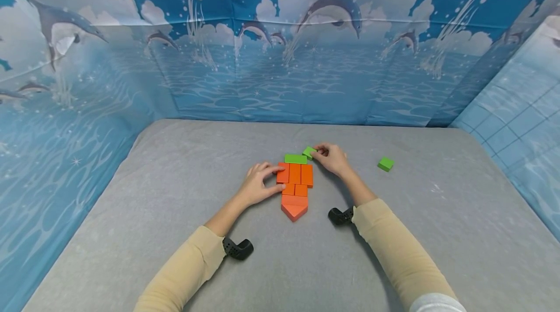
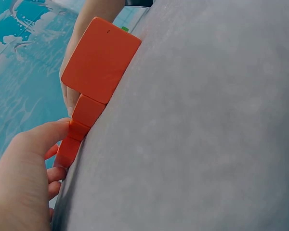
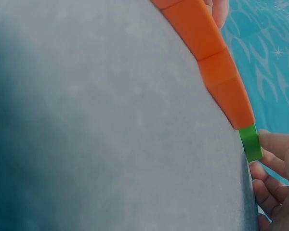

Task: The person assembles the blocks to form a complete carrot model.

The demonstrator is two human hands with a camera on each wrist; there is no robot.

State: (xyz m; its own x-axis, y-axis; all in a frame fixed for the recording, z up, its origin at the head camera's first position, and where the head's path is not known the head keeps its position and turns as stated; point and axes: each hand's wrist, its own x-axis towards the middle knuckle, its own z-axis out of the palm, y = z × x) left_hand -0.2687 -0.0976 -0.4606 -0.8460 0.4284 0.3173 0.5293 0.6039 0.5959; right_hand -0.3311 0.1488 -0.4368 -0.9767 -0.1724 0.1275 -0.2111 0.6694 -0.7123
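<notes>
My left hand (image 1: pixel 257 183) rests at the left side of a group of flat-lying orange blocks (image 1: pixel 295 174). Its thumb and forefinger touch the blocks' edge with a gap between them; the left wrist view shows the thumb against an orange block (image 2: pixel 89 110). At the far end of the group lies a green block (image 1: pixel 295 159). Just right of it, a second green block (image 1: pixel 308 152) sits tilted, pinched by my right hand (image 1: pixel 331 157). From the right wrist, a green block (image 3: pixel 251 143) shows at the fingertips, beside the orange ones.
Another green block (image 1: pixel 386 164) lies apart on the grey tabletop (image 1: pixel 437 234), to the right. A pointed orange piece (image 1: pixel 294 207) forms the near end of the group. Dolphin-patterned curtains (image 1: pixel 280 78) stand behind and along both sides.
</notes>
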